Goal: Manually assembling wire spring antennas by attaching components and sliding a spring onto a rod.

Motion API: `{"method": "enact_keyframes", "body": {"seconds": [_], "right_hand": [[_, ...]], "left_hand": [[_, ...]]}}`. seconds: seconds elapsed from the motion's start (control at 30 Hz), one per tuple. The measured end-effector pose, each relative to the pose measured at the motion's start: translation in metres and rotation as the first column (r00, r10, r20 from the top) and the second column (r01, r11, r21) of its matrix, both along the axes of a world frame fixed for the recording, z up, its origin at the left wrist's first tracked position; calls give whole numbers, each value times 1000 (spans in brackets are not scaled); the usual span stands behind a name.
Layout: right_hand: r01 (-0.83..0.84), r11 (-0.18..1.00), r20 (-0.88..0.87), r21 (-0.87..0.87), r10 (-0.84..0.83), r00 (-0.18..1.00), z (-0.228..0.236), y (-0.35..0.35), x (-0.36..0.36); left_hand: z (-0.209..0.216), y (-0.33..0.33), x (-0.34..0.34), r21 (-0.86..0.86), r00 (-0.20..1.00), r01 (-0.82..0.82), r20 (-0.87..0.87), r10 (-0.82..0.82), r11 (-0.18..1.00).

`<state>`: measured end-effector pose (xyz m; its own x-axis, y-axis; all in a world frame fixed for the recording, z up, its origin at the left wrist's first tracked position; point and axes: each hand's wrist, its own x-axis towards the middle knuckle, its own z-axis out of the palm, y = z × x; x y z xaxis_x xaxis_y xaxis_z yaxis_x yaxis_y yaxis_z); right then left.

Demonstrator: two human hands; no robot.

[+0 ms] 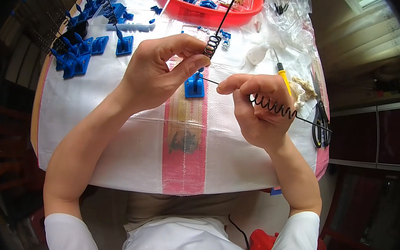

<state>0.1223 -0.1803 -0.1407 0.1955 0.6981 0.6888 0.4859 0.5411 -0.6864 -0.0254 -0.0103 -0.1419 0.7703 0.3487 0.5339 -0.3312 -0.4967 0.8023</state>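
Between the thumb and fingers of my left hand (pixel 157 70) is a black coiled spring wire (pixel 212 45), its long straight end rising up and away. Just below those fingertips, a small blue plastic bracket with a square base (pixel 194 87) appears joined to the wire's lower end, though the fingers hide the joint. My right hand (pixel 261 111) is closed around a second black spring wire (pixel 278 108). One thin end of it points left to the bracket and seems to touch its upper part; the other sticks out past the wrist.
Finished-looking blue brackets with spring wires (pixel 75 64) crowd the left side. Beyond are a clear plastic box (pixel 130 25) and a red tub (pixel 257 7) holding blue parts. At right lie a yellow-handled pointed tool (pixel 284 80), black scissors (pixel 320 127) and a clear plastic bag (pixel 291 28).
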Motion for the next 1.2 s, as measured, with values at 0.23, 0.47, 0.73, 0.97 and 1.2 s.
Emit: {"method": "enact_keyframes", "body": {"seconds": [0.23, 0.47, 0.73, 0.97, 1.2], "right_hand": [[14, 1000, -3, -1, -14, 1000, 1, 0, -1], [23, 1000, 5, 2, -23, 1000, 1, -1, 1], [40, 999, -22, 12, -39, 999, 1, -1, 2], [16, 1000, 1, 6, -16, 1000, 1, -1, 3], [13, 1000, 2, 5, -13, 1000, 0, 1, 4]], "left_hand": [[1, -1, 1, 3, 1000, -1, 6, 1, 1000], [1, 0, 1, 9, 1000, 4, 10, -4, 1000], [2, -1, 0, -22, 1000, 4, -4, -5, 1000], [3, -1, 0, 4, 1000, 4, -6, -4, 1000], [1, -1, 1, -24, 1000, 14, 4, -14, 1000]]}}
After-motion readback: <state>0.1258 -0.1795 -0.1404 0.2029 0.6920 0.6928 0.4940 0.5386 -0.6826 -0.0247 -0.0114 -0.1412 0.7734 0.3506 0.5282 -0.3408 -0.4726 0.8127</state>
